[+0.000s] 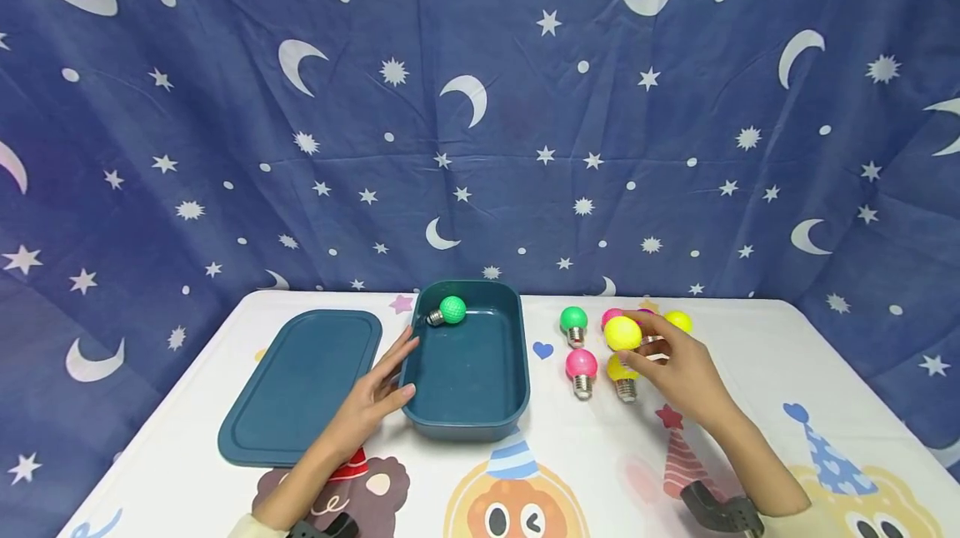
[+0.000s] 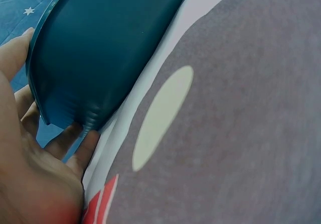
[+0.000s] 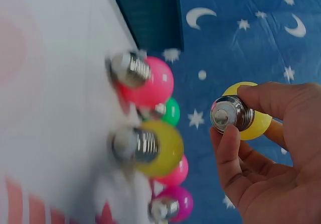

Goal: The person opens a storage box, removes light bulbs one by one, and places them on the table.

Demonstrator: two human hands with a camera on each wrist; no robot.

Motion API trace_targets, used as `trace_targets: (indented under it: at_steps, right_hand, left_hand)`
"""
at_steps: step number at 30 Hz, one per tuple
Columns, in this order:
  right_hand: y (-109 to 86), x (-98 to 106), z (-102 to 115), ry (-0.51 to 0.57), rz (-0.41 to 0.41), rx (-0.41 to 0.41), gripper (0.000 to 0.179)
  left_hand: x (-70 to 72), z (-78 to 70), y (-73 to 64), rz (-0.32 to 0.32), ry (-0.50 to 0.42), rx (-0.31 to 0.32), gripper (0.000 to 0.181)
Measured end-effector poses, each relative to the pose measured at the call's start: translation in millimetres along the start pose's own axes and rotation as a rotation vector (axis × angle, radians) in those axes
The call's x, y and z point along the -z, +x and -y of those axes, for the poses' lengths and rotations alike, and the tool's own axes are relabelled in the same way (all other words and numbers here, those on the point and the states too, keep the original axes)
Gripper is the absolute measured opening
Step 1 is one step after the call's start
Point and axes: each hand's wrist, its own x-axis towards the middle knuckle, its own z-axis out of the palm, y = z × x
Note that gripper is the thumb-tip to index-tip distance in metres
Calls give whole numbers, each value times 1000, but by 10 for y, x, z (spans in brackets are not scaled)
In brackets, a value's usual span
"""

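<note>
My right hand [image 1: 686, 367] pinches a yellow light bulb [image 1: 622, 333] above the other bulbs. In the right wrist view the thumb and fingers grip that bulb, its metal screw base [image 3: 228, 113] turned to the camera. My left hand [image 1: 367, 405] rests against the left wall of a dark teal box [image 1: 468, 380], its fingers spread and fairly straight. One green bulb [image 1: 452, 310] lies in the far left corner of the box. In the left wrist view the fingertips touch the outside of the box wall [image 2: 100, 48].
To the right of the box lie a green bulb [image 1: 573, 318], a pink bulb [image 1: 581, 363], a yellow bulb [image 1: 621, 368] and several more, partly behind the right hand. A flat teal lid [image 1: 300, 388] lies left of the box. A starry blue curtain [image 1: 525, 213] hangs behind the table.
</note>
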Motion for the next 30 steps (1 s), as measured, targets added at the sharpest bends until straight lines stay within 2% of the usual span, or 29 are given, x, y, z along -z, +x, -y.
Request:
trace_targets:
  at_steps: [4,11,23,30]
  right_hand:
    - [-39,107,-123,-21,10,-74,63]
    - [-111,148,-363,-49,26,-163,66]
    - [-128,107,-587,-12,111,-232,68]
    - [-158,84,-656,-15,105,-243,66]
  left_hand:
    - [2,-7,1,4,-6,-6,60]
    - [7,-3,-7,4,-5,1,60]
    - [32,15,-28,13,-27,17,60]
    - [9,39,1,23,-23,17,60]
